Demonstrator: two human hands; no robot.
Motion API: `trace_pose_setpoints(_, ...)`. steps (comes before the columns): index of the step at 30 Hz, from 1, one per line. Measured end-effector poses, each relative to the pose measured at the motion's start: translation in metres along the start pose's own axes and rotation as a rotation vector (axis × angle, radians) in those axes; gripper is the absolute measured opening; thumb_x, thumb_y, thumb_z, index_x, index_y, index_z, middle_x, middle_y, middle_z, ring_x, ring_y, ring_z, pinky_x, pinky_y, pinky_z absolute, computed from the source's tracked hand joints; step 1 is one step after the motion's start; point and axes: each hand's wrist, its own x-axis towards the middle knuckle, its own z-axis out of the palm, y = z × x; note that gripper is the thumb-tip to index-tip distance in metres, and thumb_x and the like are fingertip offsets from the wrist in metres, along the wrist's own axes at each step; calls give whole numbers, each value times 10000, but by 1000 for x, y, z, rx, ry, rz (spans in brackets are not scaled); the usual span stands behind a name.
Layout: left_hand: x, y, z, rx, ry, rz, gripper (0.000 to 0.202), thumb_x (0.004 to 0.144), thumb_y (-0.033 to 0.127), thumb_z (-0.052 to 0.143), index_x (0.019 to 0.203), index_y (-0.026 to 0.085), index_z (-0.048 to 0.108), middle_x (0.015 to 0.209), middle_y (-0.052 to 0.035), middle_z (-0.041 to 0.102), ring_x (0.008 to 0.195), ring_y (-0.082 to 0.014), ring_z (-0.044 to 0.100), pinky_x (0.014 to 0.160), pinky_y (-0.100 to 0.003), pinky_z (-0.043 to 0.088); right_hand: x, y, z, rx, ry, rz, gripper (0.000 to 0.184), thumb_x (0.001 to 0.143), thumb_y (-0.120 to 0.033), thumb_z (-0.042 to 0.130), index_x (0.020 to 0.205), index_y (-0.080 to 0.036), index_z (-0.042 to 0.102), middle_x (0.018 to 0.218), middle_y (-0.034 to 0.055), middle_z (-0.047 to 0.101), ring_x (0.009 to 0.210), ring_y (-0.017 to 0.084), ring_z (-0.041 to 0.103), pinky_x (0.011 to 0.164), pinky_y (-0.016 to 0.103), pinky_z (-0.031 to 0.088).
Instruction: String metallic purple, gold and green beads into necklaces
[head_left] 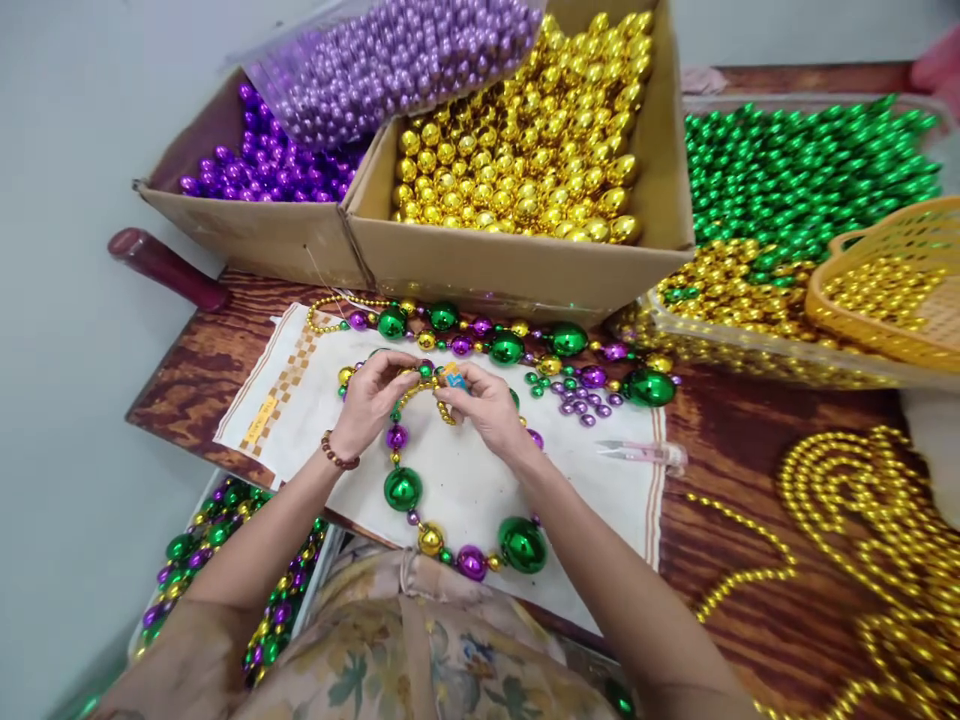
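A bead necklace of green, gold and purple balls lies in a loop on a white cloth in front of me. My left hand pinches the top of the loop, fingers closed on its small beads. My right hand is closed too, gripping the strand close by, with a small blue and orange object at its fingertips. Both hands meet above the cloth's middle. A second beaded strand lies along the cloth's far edge.
Cardboard boxes hold purple beads and gold beads. A tray of green beads and a yellow basket stand at right. Thin gold bead strings cover the wooden table. Finished necklaces fill a bin at lower left. Small scissors lie on the cloth.
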Motion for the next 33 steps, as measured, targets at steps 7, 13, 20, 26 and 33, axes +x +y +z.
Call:
trace_pose_setpoints(7,18,-1,-5,401,-191,191,408,951,308,553,1354,239,562,1285,-114,599,1194,-237,551,1043,-414,423,17,-3,13,242,155,-39,347,643,-389,841,789,-195,593,718,-51,576,479,67,452,418,214,388)
trace_pose_setpoints(13,26,-15,5,162,-71,116,344,941,343,580,1263,239,643,1151,-92,617,1057,-209,578,933,-342,462,17,-5,0,99,47,-96,257,745,-388,759,828,-204,600,692,-47,563,529,94,495,491,231,425)
trace_pose_setpoints(20,24,-19,6,-41,-111,79,337,939,328,584,1257,244,655,1229,-94,606,1157,-221,559,1018,-349,425,23,-23,-35,-297,-38,-185,174,847,-360,646,936,-217,603,782,-21,600,672,134,530,612,250,414)
trace_pose_setpoints(26,26,-24,7,-81,-115,47,357,928,346,603,1267,248,658,1245,-89,616,1151,-219,577,1003,-337,453,37,-38,-40,-528,-128,-244,266,911,-438,515,882,-189,604,800,4,606,737,152,537,690,266,387)
trace_pose_setpoints(33,29,-33,5,-197,-132,-65,394,907,369,635,1277,234,647,1315,-82,639,1156,-218,612,986,-326,497,60,-46,-36,-737,-196,-220,487,935,-577,342,656,-198,469,654,-9,488,635,142,445,606,268,286)
